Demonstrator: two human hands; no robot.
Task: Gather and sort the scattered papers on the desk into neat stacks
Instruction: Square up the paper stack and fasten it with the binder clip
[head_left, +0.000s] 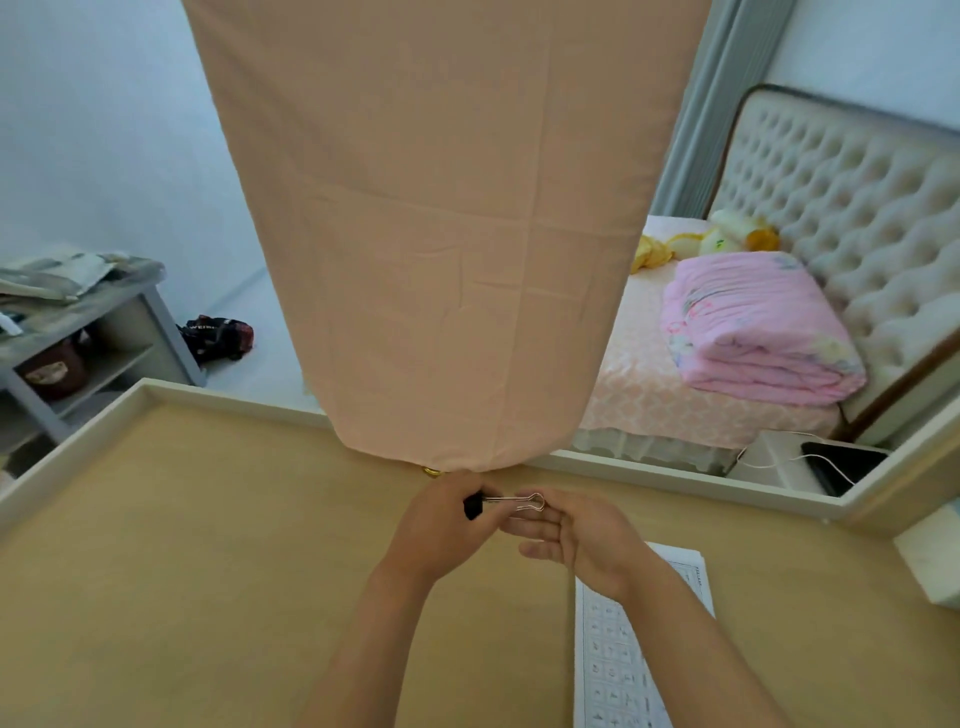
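Observation:
A stack of printed white papers (613, 670) lies on the tan desk (208, 545) at the lower right, partly hidden under my right forearm. Above the desk's middle, close to its far rim, my left hand (441, 525) pinches a black binder clip (474, 506) whose silver wire handles (524, 501) point right. My right hand (576, 535) is beside it, palm turned inward, its fingers relaxed and touching the wire handles from below.
A peach cloth (441, 234) hangs down to the desk's far white rim (675, 473). Beyond are a bed with a folded pink quilt (753, 332), a grey side table (78, 332) at left, and a white box (930, 556) at the desk's right edge.

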